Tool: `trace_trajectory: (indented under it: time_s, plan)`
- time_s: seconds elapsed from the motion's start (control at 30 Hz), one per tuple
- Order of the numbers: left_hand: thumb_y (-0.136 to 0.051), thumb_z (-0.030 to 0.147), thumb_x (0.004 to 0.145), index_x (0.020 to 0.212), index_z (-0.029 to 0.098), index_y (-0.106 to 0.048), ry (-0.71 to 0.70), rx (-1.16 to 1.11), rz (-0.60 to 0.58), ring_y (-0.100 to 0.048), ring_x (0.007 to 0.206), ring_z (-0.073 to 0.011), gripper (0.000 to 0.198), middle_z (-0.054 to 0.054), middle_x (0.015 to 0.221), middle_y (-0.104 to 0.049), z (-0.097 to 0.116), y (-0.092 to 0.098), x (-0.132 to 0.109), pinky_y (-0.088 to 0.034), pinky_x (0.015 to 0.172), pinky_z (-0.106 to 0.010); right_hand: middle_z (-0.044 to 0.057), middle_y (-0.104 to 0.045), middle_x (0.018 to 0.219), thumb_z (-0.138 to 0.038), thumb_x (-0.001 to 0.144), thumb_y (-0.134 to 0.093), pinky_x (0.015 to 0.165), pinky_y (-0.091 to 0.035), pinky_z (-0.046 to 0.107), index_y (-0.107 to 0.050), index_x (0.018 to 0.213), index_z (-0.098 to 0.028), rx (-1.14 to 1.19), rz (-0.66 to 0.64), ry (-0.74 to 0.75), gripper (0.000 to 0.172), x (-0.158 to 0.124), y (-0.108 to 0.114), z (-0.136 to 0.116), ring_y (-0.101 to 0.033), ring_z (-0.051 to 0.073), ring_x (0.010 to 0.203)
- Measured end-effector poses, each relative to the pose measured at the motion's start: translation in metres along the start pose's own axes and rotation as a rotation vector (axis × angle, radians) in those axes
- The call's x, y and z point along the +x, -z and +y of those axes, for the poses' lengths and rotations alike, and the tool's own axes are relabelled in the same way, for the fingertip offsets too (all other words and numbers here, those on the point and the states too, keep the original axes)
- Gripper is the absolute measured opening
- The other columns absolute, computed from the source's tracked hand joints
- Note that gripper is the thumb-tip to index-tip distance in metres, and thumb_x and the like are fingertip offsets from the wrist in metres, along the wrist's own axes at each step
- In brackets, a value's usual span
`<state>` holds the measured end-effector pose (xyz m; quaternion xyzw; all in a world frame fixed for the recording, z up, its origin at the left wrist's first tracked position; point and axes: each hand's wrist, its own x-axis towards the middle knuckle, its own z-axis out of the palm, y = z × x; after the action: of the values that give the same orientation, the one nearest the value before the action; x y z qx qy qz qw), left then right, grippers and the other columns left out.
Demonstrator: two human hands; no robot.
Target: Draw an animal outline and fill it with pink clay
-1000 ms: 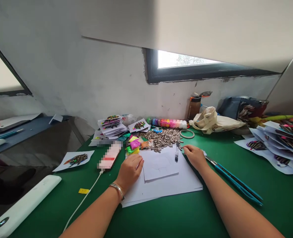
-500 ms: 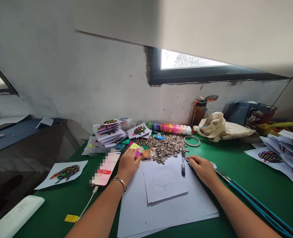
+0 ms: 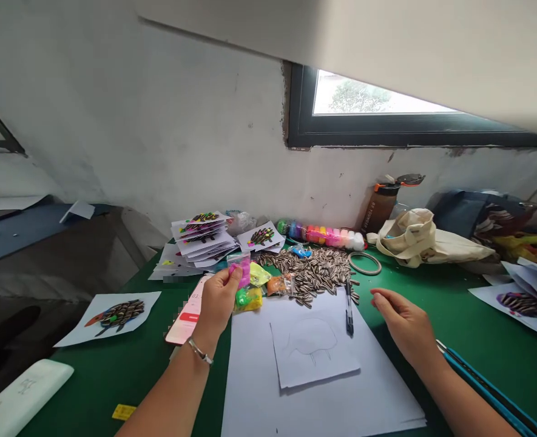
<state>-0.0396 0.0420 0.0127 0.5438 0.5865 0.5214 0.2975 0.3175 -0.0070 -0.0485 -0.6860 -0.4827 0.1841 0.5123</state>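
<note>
My left hand (image 3: 220,297) pinches a small clear bag of pink modelling clay (image 3: 242,270) between thumb and fingers, held up off the table. Just beside it lie a yellow clay packet (image 3: 260,275), a yellow-and-green packet (image 3: 249,299) and an orange packet (image 3: 280,284). My right hand (image 3: 405,325) hovers right of the paper, its fingers curled with thumb and index tips close together; nothing shows in them. Between the hands, a small sheet with a pencilled animal outline (image 3: 314,352) rests on larger white paper (image 3: 254,388). A black pen (image 3: 349,309) lies at the paper's upper right.
Striped sunflower seeds (image 3: 320,270) are heaped behind the paper, near a tape roll (image 3: 364,263) and a tube of coloured clay (image 3: 323,235). Seed-picture cards (image 3: 204,240) are stacked left. A phone (image 3: 184,321), cloth bag (image 3: 418,237), bottle (image 3: 381,203) and blue-handled tool (image 3: 482,388) surround the workspace.
My left hand has lifted the pink clay bag from among the packets, uncovering the yellow-and-green one. My right hand has moved away from the pen. The view has shifted slightly.
</note>
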Motion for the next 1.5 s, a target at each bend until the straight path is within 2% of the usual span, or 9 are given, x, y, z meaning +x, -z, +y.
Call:
trace_trajectory:
  time_s: [0.07, 0.13, 0.3, 0.4, 0.53, 0.7, 0.83, 1.07, 1.5]
  plan:
    - [-0.060, 0.057, 0.080, 0.088, 0.014, -0.070, 0.058, -0.151, -0.037, -0.066, 0.071, -0.0182, 0.045, -0.005, 0.078, -0.070, 0.008, -0.002, -0.001, -0.055, 0.059, -0.029, 0.009, -0.072, 0.087, -0.048, 0.073, -0.064, 0.070, -0.051, 0.034, -0.072, 0.094, -0.019, 0.129, 0.016, -0.070, 0.037, 0.002, -0.004, -0.015, -0.066, 0.026, 0.081]
    - [-0.076, 0.048, 0.069, 0.084, 0.013, -0.069, 0.257, -0.494, -0.129, -0.066, 0.073, -0.0181, 0.039, -0.006, 0.079, -0.069, 0.017, -0.006, -0.005, -0.058, 0.062, -0.030, 0.009, -0.071, 0.082, -0.049, 0.069, -0.067, 0.062, -0.050, 0.033, -0.072, 0.091, -0.016, 0.284, -0.032, -0.187, 0.039, 0.001, -0.017, -0.043, -0.064, 0.023, 0.071]
    - [-0.079, 0.045, 0.069, 0.086, 0.013, -0.070, 0.384, -0.680, -0.320, -0.065, 0.073, -0.0149, 0.037, -0.005, 0.082, -0.071, 0.025, -0.024, -0.025, -0.058, 0.067, -0.028, 0.004, -0.068, 0.075, -0.047, 0.071, -0.070, 0.057, -0.045, 0.028, -0.072, 0.094, -0.017, 0.413, -0.597, -0.112, 0.037, -0.021, -0.069, -0.130, -0.059, 0.018, 0.068]
    - [-0.076, 0.051, 0.071, 0.089, 0.012, -0.072, 0.377, -0.673, -0.434, -0.068, 0.075, -0.0184, 0.043, -0.007, 0.082, -0.072, 0.021, -0.033, -0.037, -0.058, 0.073, -0.034, 0.005, -0.070, 0.085, -0.043, 0.069, -0.075, 0.064, -0.047, 0.028, -0.071, 0.098, -0.017, 0.526, -0.790, -0.094, 0.039, -0.043, -0.094, -0.148, -0.061, 0.018, 0.074]
    - [-0.073, 0.052, 0.074, 0.093, 0.013, -0.072, 0.339, -0.678, -0.496, -0.069, 0.085, -0.0224, 0.044, -0.008, 0.090, -0.072, 0.016, -0.039, -0.041, -0.057, 0.081, -0.038, 0.006, -0.071, 0.089, -0.040, 0.067, -0.080, 0.078, -0.049, 0.034, -0.071, 0.098, -0.018, 0.673, -0.722, -0.094, 0.039, -0.054, -0.104, -0.135, -0.063, 0.022, 0.086]
    - [-0.082, 0.041, 0.066, 0.102, 0.017, -0.072, 0.363, -0.593, -0.602, -0.067, 0.094, -0.0218, 0.045, -0.007, 0.100, -0.071, 0.018, -0.037, -0.040, -0.055, 0.082, -0.031, 0.006, -0.071, 0.087, -0.042, 0.067, -0.081, 0.076, -0.048, 0.033, -0.072, 0.093, -0.018, 0.670, -0.628, -0.120, 0.037, -0.046, -0.097, -0.121, -0.062, 0.022, 0.082]
    - [-0.082, 0.046, 0.065, 0.101, 0.013, -0.071, 0.430, -0.541, -0.595, -0.068, 0.081, -0.0186, 0.050, -0.008, 0.090, -0.071, 0.021, -0.037, -0.042, -0.057, 0.076, -0.031, 0.007, -0.071, 0.086, -0.042, 0.069, -0.079, 0.078, -0.047, 0.033, -0.072, 0.094, -0.017, 0.661, -0.623, -0.125, 0.036, -0.041, -0.091, -0.119, -0.061, 0.022, 0.084]
    - [-0.083, 0.049, 0.062, 0.090, 0.010, -0.072, 0.412, -0.453, -0.569, -0.067, 0.069, -0.0155, 0.050, -0.007, 0.077, -0.070, 0.015, -0.040, -0.037, -0.057, 0.070, -0.029, 0.003, -0.065, 0.079, -0.040, 0.070, -0.078, 0.070, -0.043, 0.027, -0.072, 0.087, -0.015, 0.607, -0.833, -0.131, 0.031, -0.040, -0.092, -0.119, -0.055, 0.017, 0.076]
    - [-0.078, 0.053, 0.065, 0.082, 0.011, -0.073, 0.316, -0.368, -0.548, -0.062, 0.059, -0.0133, 0.046, -0.004, 0.066, -0.067, 0.027, -0.038, -0.041, -0.052, 0.057, -0.024, 0.000, -0.053, 0.066, -0.034, 0.074, -0.067, 0.057, -0.035, 0.025, -0.070, 0.072, -0.015, 0.525, -0.661, -0.008, 0.019, -0.044, -0.096, -0.118, -0.043, 0.012, 0.063]
